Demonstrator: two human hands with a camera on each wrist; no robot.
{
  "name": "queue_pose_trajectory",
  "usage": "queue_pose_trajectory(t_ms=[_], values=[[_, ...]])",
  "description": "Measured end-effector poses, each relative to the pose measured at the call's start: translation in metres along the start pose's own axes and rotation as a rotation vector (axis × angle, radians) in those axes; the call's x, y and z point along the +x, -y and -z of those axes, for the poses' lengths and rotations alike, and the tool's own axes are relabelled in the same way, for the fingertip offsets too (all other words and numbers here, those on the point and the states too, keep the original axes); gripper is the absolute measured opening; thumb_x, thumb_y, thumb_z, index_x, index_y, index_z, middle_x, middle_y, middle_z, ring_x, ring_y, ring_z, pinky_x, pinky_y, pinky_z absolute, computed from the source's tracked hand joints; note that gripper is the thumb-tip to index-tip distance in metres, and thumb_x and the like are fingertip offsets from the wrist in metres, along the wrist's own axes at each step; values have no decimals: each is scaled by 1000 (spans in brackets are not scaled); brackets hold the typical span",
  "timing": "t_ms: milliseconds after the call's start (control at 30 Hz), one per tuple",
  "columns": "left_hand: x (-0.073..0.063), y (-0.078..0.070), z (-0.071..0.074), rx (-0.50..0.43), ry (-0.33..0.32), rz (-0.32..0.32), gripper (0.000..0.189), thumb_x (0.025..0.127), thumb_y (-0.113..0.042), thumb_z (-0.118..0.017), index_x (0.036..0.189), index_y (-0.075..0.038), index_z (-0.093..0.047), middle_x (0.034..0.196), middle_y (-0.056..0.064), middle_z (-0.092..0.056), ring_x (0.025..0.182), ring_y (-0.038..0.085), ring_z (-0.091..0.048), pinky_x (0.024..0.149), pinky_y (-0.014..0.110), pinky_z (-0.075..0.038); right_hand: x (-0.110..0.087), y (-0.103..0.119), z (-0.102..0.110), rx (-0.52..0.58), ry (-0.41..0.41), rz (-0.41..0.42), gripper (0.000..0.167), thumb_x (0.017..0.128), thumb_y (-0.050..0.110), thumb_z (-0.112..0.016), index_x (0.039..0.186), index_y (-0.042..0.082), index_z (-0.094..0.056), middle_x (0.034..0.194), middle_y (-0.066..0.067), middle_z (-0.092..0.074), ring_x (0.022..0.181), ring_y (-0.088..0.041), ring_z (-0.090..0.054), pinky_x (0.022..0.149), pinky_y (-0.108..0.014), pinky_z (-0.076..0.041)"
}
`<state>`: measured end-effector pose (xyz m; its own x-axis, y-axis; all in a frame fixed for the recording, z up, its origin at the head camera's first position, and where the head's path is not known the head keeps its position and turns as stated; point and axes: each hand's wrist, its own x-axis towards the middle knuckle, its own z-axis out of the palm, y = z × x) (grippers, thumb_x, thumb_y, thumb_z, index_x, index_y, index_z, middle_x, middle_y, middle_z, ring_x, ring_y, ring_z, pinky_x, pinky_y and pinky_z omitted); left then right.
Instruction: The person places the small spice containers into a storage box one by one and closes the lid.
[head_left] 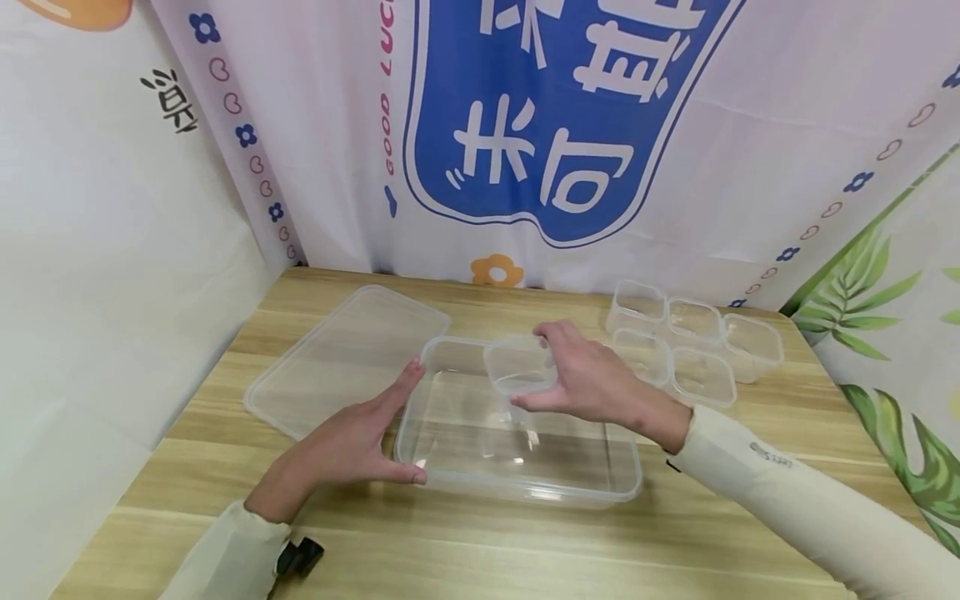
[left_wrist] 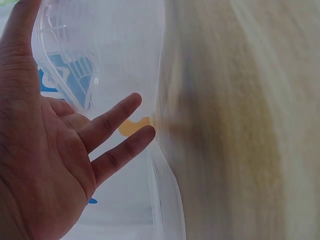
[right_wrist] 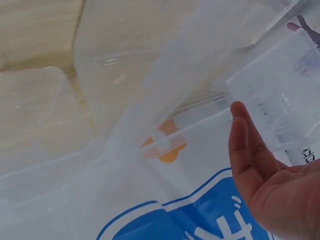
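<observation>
A large clear plastic box [head_left: 517, 487], without a lid on it, stands in the middle of the wooden table. My left hand [head_left: 352, 442] is at its left end, thumb and fingers spread along the rim; in the left wrist view the fingers [left_wrist: 112, 122] look fairly straight and apart. Over the box, my right hand [head_left: 592, 375] grips a small clear square container [head_left: 521, 367] between thumb and fingers. That small container [right_wrist: 280, 90] also shows beside the fingers in the right wrist view.
Flat on the table at the back left lies a clear lid [head_left: 348, 358], partly behind the left hand. Several small clear containers [head_left: 705, 375] are grouped at the back right, close to the right forearm. A printed curtain [head_left: 337, 167] hangs along the table's back edge.
</observation>
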<state>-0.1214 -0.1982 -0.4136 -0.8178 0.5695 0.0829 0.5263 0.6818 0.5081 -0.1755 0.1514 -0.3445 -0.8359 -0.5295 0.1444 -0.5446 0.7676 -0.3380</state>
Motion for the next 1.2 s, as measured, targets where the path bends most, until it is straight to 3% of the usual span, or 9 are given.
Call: queue_pose_trajectory(t_ms=[300, 500, 833, 1200], values=[[0, 1, 0, -2, -4, -7, 135, 73, -76, -77, 167, -19, 2, 171, 6, -6, 140, 39, -42, 106, 54, -45, 24, 18, -11, 17, 116, 6, 101, 78, 65, -77, 146, -2, -47, 131, -17, -54, 93, -26, -62, 83, -43, -56], [1, -1, 1, -22, 20, 4, 136, 72, -76, -78, 167, -21, 3, 170, 5, -7, 140, 38, -42, 107, 53, -45, 32, 29, -19, 35, 201, 0, 100, 78, 59, -75, 147, -5, -43, 127, -18, -52, 87, -23, -61, 82, -38, -55], [-1, 0, -2, -21, 13, 23, 136, 72, -76, -78, 167, -22, 3, 170, 6, -9, 138, 40, -44, 106, 54, -45, 44, 40, -35, -50, 233, -20, 100, 78, 69, -77, 143, -2, -48, 121, -16, -57, 89, -24, -62, 82, -40, -56], [0, -2, 2, -20, 14, 31, 137, 70, -77, -78, 167, -22, 1, 170, 6, -8, 137, 41, -45, 103, 55, -47, 47, 42, -42, -139, 265, -58, 99, 77, 77, -74, 135, 0, -49, 112, -12, -57, 75, -22, -58, 67, -38, -54]])
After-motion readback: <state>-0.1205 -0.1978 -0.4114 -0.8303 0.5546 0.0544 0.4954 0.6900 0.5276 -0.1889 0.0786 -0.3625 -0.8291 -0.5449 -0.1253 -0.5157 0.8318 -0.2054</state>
